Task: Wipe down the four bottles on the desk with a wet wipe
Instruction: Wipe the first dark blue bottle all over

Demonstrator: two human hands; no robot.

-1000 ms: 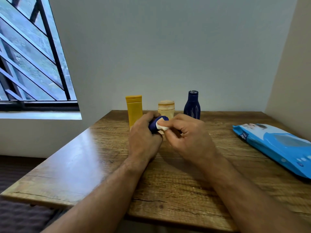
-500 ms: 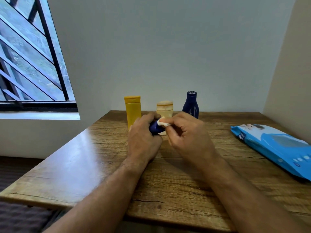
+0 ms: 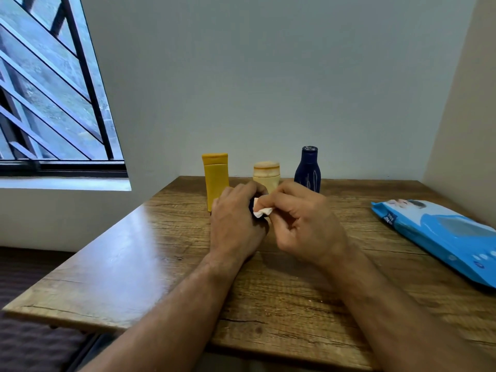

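My left hand (image 3: 236,224) grips a small dark blue bottle (image 3: 251,208), which its fingers hide almost entirely. My right hand (image 3: 303,224) pinches a folded white wet wipe (image 3: 261,210) and holds it against that bottle. Behind my hands, in a row near the wall, stand a yellow tube bottle (image 3: 215,178), a short beige jar-like bottle (image 3: 266,175) and a taller dark blue bottle (image 3: 308,171), all upright on the wooden desk (image 3: 161,251).
A blue pack of wet wipes (image 3: 440,234) lies flat at the desk's right side. A barred window (image 3: 48,103) is on the left, and walls close off the back and right. The desk's front edge is just below my forearms.
My right hand has slid the wipe down and left over the small bottle, covering more of it. My left hand has kept its grip in the same place.
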